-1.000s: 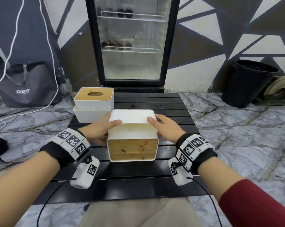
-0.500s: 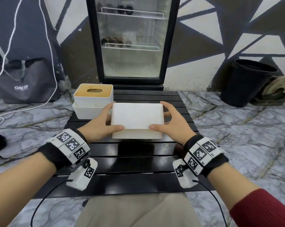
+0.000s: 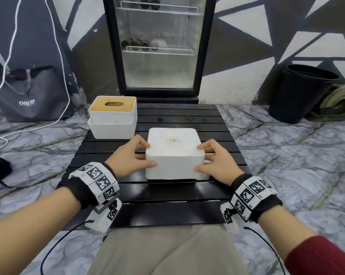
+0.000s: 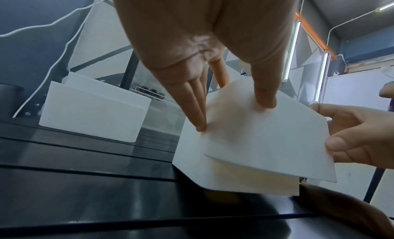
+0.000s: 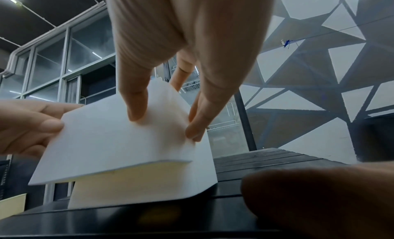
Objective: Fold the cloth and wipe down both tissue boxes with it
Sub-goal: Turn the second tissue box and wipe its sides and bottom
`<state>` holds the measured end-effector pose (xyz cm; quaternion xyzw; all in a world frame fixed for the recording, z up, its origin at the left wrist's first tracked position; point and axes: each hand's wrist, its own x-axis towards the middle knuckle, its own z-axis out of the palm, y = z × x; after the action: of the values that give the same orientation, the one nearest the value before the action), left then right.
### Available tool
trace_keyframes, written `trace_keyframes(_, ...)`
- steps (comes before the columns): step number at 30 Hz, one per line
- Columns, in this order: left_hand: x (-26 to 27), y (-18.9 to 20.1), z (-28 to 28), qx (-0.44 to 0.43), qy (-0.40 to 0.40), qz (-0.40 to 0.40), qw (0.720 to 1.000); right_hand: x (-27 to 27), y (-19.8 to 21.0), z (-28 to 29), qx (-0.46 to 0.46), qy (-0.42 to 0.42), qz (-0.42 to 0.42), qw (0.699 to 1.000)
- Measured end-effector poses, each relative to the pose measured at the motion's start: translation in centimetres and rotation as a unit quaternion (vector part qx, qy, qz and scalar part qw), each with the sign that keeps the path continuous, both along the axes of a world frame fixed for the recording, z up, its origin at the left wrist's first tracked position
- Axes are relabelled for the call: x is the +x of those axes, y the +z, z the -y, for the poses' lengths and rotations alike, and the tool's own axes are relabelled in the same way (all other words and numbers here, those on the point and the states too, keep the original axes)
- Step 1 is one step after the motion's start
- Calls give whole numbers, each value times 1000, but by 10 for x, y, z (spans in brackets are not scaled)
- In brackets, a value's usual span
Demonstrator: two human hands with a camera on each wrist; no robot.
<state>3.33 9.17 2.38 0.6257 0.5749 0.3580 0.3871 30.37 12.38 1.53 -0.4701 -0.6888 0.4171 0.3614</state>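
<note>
A grey tote bag point(image 3: 31, 96) with white lettering leans against the wall on the marble floor point(image 3: 286, 147), far left, with a white cable point(image 3: 7, 56) hanging over it. On the black slatted counter point(image 3: 179, 197), at its far left corner, stands a white tissue box with a bamboo lid point(image 3: 113, 117), its slot facing up. It is just beside the other box, not touching.

The left hand point(image 3: 131, 157) grips the left side of the upturned white tissue box point(image 3: 174, 153) in the middle of the counter: thumb on the near face, fingers curled onto the top edge at the left. The left wrist view shows the fingertips point(image 4: 200, 124) pressed flat against the box's side and the thumb on its near wall.

The box lies bottom-up, its plain white base facing the ceiling. In both wrist views its near edge is raised off the counter, with a pale yellowish part showing beneath it.

The right hand point(image 3: 217, 161) mirrors the left, its grip holding the right side of the same box, thumb on the near face, fingers on the right wall.

Behind the counter is a glass-door fridge point(image 3: 157, 46). At far right a black bin point(image 3: 302, 92) stands on the floor.

No cloth can be made out in any view.
</note>
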Motion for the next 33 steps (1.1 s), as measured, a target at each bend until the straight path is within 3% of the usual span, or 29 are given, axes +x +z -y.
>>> trace_keyframes(9,10,-4,8,-6,-4,-102,995,11,-9,8,4,18,48,999)
trace_keyframes(16,17,-14,8,-1,7,-93,996,20,-10,7,2,19,55,998)
trace_keyframes(19,21,-14,8,-24,-7,-73,997,32,-7,-3,23,-43,55,997)
trace_keyframes(22,28,-14,7,-39,-14,-40,998,48,-8,-14,28,-103,145,984)
trace_keyframes(26,40,-15,5,8,-43,-21,999,62,-18,-21,-32,-42,329,943)
trace_keyframes(33,35,-16,-1,-20,-42,-28,998,65,-33,-21,-52,-3,381,923)
